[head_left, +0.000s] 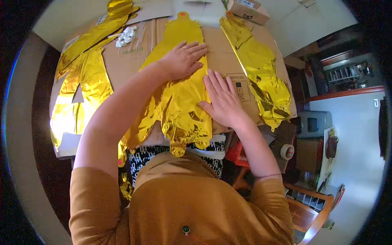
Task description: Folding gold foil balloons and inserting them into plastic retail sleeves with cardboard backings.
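A flat, deflated gold foil balloon (183,98) lies lengthwise in front of me on the cardboard (134,65). Its tabbed near end hangs over the edge toward my lap. My left hand (183,60) rests flat across its upper part, fingers stretched to the right. Along the balloon's right border lies my right hand (222,100), palm down with fingers pointing away from me, partly on the cardboard. Neither hand grips anything. More gold foil balloons lie on both sides: one to the right (259,69) and crumpled ones to the left (92,69).
A small cluster of white pieces (125,36) sits at the far left of the cardboard. At the back right is a small cardboard box (248,11). A tape roll (287,152) and a wooden chair (314,212) are to my right, below the table.
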Available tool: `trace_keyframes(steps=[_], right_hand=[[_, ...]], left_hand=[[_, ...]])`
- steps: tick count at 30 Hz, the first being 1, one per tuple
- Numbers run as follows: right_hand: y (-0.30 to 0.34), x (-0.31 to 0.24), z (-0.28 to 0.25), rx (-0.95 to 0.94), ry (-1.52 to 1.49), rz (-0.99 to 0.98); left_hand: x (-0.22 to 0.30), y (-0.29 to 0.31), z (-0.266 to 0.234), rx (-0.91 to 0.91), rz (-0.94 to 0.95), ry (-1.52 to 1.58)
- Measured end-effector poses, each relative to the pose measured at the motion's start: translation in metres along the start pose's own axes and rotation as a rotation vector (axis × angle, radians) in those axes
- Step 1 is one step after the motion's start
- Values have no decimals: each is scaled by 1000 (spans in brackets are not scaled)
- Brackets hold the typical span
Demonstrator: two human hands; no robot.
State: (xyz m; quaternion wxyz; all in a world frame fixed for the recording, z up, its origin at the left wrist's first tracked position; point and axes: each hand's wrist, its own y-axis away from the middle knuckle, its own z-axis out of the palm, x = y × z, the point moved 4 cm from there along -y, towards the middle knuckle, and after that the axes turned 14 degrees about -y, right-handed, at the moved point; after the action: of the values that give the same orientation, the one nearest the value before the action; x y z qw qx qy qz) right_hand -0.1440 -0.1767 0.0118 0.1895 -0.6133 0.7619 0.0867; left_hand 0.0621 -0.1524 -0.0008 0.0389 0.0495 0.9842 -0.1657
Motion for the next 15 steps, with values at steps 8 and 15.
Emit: trace_keyframes(steps=[8, 15], right_hand=[[28, -9, -4, -70, -35, -50], [1, -36, -8, 7, -146, -39]], left_hand=[[3, 0, 9, -20, -36, 6], [0, -2, 11, -74, -81, -30]])
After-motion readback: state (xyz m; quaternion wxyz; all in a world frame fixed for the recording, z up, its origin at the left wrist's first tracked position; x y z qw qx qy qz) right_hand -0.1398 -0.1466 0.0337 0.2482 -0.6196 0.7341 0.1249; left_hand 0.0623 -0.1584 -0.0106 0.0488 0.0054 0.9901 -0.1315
